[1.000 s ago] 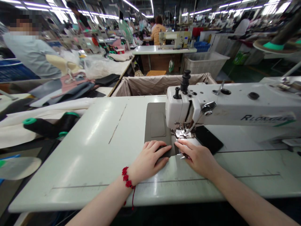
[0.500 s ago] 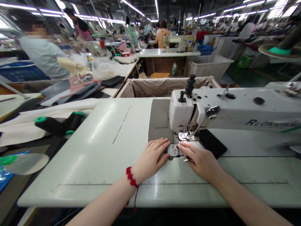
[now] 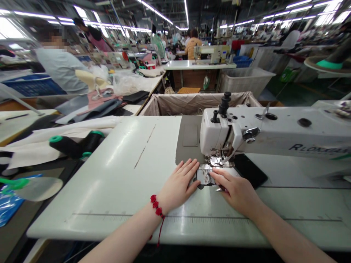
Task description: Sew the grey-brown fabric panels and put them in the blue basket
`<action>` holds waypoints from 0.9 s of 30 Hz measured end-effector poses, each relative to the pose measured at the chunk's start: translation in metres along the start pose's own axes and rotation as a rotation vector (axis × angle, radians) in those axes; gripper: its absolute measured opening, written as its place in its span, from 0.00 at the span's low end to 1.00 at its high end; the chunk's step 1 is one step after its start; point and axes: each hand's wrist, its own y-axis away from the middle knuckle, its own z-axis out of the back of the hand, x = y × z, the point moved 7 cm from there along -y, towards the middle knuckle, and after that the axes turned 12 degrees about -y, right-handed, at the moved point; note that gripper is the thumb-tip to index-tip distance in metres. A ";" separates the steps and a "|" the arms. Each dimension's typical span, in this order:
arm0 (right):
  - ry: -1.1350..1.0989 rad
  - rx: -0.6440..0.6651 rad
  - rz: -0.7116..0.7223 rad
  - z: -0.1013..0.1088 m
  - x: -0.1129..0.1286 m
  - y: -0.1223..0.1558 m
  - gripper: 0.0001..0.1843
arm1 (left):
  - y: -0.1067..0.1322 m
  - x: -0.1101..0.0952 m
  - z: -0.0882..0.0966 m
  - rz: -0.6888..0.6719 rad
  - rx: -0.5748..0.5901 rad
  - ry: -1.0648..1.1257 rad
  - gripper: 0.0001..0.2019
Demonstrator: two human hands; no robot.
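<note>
My left hand (image 3: 182, 182) lies flat with its fingers stretched out, just left of the metal plate (image 3: 203, 176) in front of the sewing machine's presser foot (image 3: 216, 160). Its fingertips reach a grey flat panel (image 3: 189, 135) with a rectangular outline. My right hand (image 3: 237, 191) is partly curled, index and middle fingertips at the plate's right side. A pointed metal tool (image 3: 218, 189), perhaps snips, sticks out beneath its fingers; most of it is hidden. The white sewing machine (image 3: 274, 128) stands over the plate. Any material beneath the foot is too small to make out.
A black phone-like slab (image 3: 251, 171) lies under the machine arm. Black thread cones (image 3: 65, 148) and pale cloth (image 3: 30, 148) are left of the table (image 3: 109, 182). Behind it stands a cloth-lined bin (image 3: 175, 104). A person in light clothing (image 3: 61, 69) sits at left.
The whole view has shifted slightly, so the scene sits a little further right and lower. Both hands keep nearly the same places by the metal plate.
</note>
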 end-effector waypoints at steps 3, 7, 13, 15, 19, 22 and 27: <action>0.001 -0.001 -0.005 0.000 0.000 0.000 0.29 | 0.000 0.000 0.000 -0.002 0.003 -0.003 0.29; 0.004 -0.006 0.001 0.000 0.001 0.000 0.29 | 0.000 0.001 -0.001 0.006 0.014 -0.010 0.30; 0.019 -0.015 0.002 -0.001 0.002 0.000 0.29 | 0.000 0.002 0.000 0.037 0.002 -0.020 0.31; 0.024 -0.014 0.001 0.000 0.002 0.000 0.29 | 0.000 0.003 0.000 0.043 -0.008 -0.016 0.31; 0.024 -0.014 0.004 0.001 0.002 0.000 0.30 | 0.001 0.004 -0.001 0.049 -0.021 -0.005 0.31; 0.022 -0.023 0.005 0.002 0.002 0.000 0.30 | 0.001 0.005 -0.002 0.058 -0.020 0.008 0.31; 0.017 -0.037 0.001 0.001 0.002 0.001 0.31 | 0.002 0.006 -0.002 0.061 -0.049 0.039 0.33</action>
